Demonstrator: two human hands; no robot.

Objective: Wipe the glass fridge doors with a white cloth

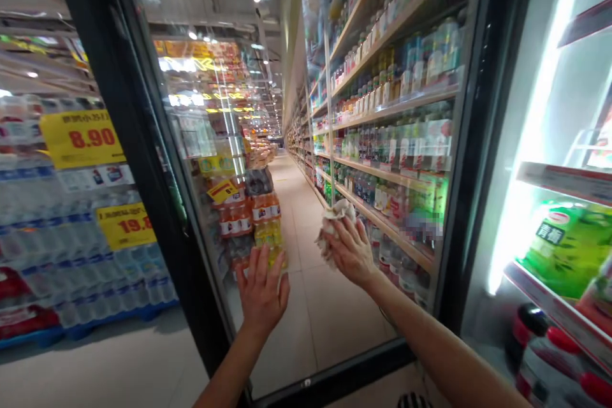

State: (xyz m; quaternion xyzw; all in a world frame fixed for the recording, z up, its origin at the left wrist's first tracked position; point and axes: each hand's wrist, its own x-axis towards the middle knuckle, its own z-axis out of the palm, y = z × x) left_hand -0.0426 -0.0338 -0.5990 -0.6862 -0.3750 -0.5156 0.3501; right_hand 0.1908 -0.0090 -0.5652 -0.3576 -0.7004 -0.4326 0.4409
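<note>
A glass door (306, 312) in a black frame (182, 223) stands before me, shelves of bottles showing through and reflected in the pane. My left hand (262, 290) rests against the lower left of the glass, fingers spread, with nothing in it. Right of it, my right hand (354, 252) presses a crumpled whitish cloth (342, 209) to the pane. The fingers lie over the cloth and hide part of it.
Lit cooler shelves at the right hold a green package (554, 248) and, below, red-capped bottles (549, 357). Stacked packs of bottled water (90, 268) with a yellow price sign (81, 137) stand left of the door. Tiled floor (119, 370) shows below.
</note>
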